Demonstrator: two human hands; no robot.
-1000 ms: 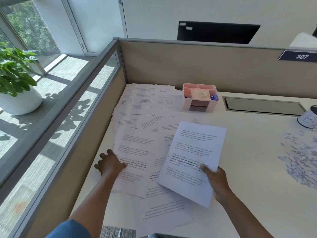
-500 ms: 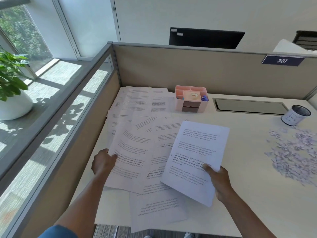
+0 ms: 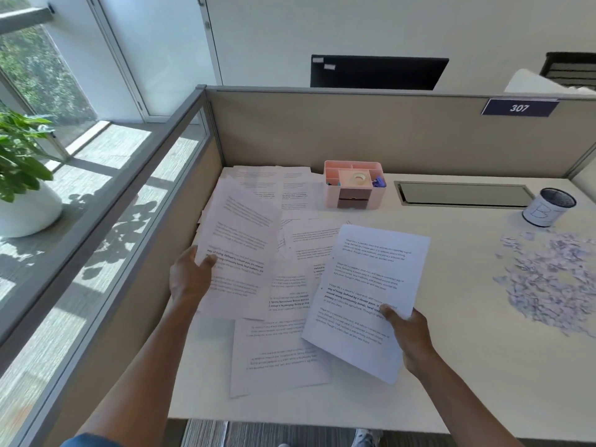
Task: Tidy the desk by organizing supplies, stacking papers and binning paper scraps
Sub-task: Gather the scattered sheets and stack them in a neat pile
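Printed sheets (image 3: 290,285) lie scattered over the left of the pale desk (image 3: 451,366). The right hand (image 3: 408,333) pinches a stack (image 3: 367,295) near centre; the left hand (image 3: 190,279) grasps one sheet (image 3: 238,246), which lay flat a second ago and is now lifted. Paper scraps (image 3: 548,279) and a cup (image 3: 548,206) sit far right, with a pink organizer (image 3: 353,185) by the beige partition (image 3: 354,130) and windows on the left.

Both forearms reach forward from the near edge, bare, with a blue sleeve at the left arm's near end. The left hand (image 3: 190,279) sits to the left, thumb on top of a sheet it pinches, raised and tilted. The right hand (image 3: 411,338) sits nearer and to the right, thumb pressed on top of a sheet it grips.
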